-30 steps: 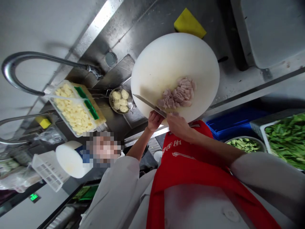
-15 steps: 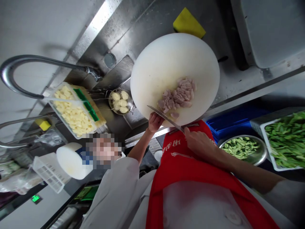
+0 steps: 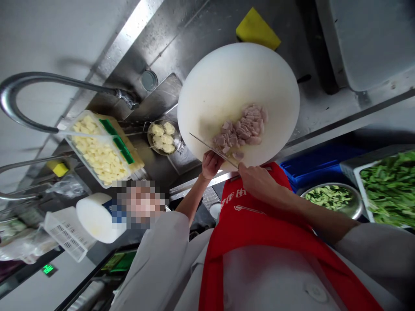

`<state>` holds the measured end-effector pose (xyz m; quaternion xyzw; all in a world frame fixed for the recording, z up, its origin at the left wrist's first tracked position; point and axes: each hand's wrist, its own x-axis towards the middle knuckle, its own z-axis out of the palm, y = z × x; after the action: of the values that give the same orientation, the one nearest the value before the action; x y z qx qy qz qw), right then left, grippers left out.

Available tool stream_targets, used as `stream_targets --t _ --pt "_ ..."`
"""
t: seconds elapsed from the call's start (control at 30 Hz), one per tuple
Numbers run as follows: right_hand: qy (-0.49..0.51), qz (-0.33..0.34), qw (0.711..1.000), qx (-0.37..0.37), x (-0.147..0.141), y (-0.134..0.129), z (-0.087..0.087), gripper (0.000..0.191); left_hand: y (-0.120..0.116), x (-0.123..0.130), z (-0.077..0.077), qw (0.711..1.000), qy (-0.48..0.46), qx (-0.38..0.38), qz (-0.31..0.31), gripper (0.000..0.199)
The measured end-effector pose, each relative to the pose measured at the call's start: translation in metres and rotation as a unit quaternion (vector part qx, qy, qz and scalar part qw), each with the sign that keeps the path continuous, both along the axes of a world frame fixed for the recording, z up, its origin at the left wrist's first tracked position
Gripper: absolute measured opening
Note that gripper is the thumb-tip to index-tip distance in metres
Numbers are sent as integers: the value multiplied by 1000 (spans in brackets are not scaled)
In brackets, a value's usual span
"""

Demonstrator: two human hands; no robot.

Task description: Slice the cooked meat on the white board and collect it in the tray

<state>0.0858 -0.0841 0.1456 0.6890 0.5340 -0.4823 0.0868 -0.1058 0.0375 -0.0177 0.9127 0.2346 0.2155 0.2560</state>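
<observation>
At the left I have two curved, shiny metal taps; right of them one clear, boxy bin holds pale, blocky chunks, too many to count, beside one green strip; next comes one round metal bowl with at least five smooth, pale lumps.

One thick, matte white round board takes the middle; my left hand is at its near left edge, fingers curled in, and I cannot tell whether they hold anything; one thin metal knife slants over that edge just beside them, its tip to the far left; my right hand is closed round its handle; the moist, pinkish meat slices lie heaped on the board right of the blade, overlapping too much to count, one small piece apart on the near side.

One yellow folded cloth sits at the far edge; to the near right, one metal bowl of green-and-pale slices and one white tray of leafy greens.
</observation>
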Motion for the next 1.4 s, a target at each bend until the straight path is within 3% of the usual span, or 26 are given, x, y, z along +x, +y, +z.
stream_targets --t 0.13,0.3,0.47,0.6,0.73,0.9,1.03,1.1,1.3,1.4 --pt "3 0 1000 -7 -7 -11 -8 34 0 -1 -2 1000 -13 -22 -6 17" --pt "1 -39 996 75 -24 36 -36 35 1 1 4 999 -35 -9 5 15" --pt "-3 -57 996 76 -22 59 -45 40 1 -2 10 999 -13 -18 34 18" --pt "12 -60 994 90 -12 52 -41 31 2 -6 0 1000 -12 0 4 19" --pt "-26 -25 997 73 -13 35 -25 30 1 -9 -8 1000 -10 3 1 22" --pt "-29 2 1000 5 -18 -7 -4 34 1 -10 -6 999 17 -32 1 28" --pt "-23 5 999 -35 -18 -29 -3 31 1 -9 -4 1000 -6 -20 -9 24" --pt "-15 -5 1000 -11 -22 -16 -11 32 1 -9 -4 1000 -18 -8 -5 22" --pt "5 -46 993 112 -25 65 -40 31 -1 -10 -8 1000 -6 -25 15 25" --pt "20 -51 991 122 -14 63 -35 27 -1 -10 -9 999 10 -25 26 26"
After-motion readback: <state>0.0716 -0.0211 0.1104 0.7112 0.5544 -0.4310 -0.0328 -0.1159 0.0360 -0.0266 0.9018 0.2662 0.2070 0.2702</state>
